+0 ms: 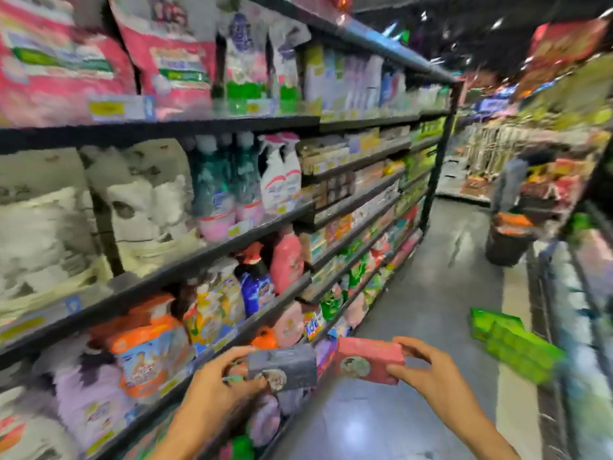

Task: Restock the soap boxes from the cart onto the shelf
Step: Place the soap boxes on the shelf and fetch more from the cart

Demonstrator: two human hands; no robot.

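My left hand (221, 380) grips a grey soap box (284, 366) low in the middle of the view. Right beside it, my right hand (423, 370) holds a pink soap box (368, 358) by its right end. The two boxes sit side by side over the aisle floor, close to the lower shelf edge (212, 355). Further along the shelf unit, narrow rows of small boxed goods (351, 227) fill several shelves. The whole view is blurred by motion. The cart is not clearly visible.
Tall shelving on the left holds bags, bottles and refill pouches (149, 346). Green packs (517, 343) lie at the right on a metal-framed surface. A dark basket (507, 244) stands on the aisle floor (431, 293) further ahead, near a person (510, 184).
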